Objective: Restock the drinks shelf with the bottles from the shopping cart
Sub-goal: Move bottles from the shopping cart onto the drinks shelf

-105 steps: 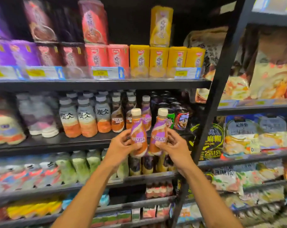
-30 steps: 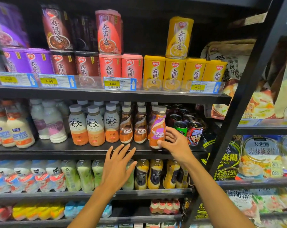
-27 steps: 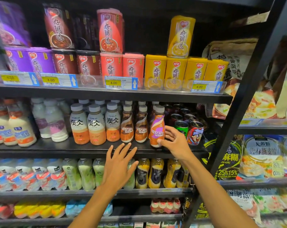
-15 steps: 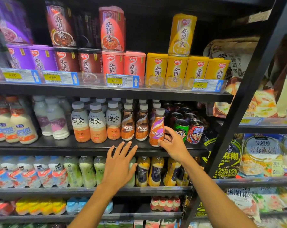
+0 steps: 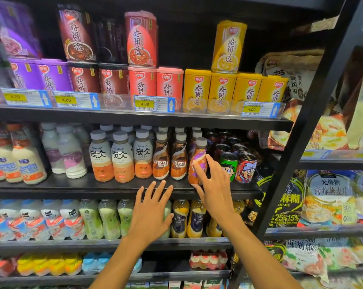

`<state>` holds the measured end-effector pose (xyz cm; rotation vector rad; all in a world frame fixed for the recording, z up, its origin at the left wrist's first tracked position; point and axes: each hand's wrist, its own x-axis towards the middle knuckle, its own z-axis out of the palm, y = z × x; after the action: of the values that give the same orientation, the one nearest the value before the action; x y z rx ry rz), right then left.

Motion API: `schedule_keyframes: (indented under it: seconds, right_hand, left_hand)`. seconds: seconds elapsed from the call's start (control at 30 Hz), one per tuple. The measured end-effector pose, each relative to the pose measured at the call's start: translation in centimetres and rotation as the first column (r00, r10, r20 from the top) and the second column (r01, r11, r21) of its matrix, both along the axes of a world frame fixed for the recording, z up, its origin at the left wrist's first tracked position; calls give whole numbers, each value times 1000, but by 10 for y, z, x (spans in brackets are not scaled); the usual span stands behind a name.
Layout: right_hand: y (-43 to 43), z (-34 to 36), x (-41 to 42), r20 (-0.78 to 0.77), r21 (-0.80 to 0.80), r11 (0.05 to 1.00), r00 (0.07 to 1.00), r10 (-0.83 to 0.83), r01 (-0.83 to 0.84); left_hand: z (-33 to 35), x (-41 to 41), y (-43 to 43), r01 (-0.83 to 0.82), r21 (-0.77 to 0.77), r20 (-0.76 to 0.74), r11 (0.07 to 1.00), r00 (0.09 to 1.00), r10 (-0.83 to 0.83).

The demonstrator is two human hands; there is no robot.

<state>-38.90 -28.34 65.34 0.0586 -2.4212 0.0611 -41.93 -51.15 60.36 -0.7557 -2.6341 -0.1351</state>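
One purple bottle (image 5: 198,152) on shelf (image 5: 72,185), right hand (image 5: 215,195) pinching it, two brown bottles (image 5: 161,163) just left, three orange bottles (image 5: 122,161) beyond, two cans (image 5: 242,166) right, left hand (image 5: 150,213) spread, below.

Only the person's two arms show, coming in from the near edge of the view and bare along all of their visible length: the left forearm (image 5: 118,261) and the right forearm (image 5: 257,253) are slim and smooth, narrowing toward the wrist. The left hand (image 5: 150,213) and the right hand (image 5: 215,190) are seen from the back, with long, slender fingers (image 5: 158,196) and knuckles faintly raised. The nails are too small and blurred to make out.
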Motion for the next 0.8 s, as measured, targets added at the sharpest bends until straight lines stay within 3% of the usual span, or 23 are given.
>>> schedule_keyframes:
  seconds: [0.8]
  right_hand:
    - [5, 22, -30, 104, 46, 997, 992, -70, 66]
  left_hand:
    - [-1, 2, 0, 7, 36, 16, 999, 1000, -7]
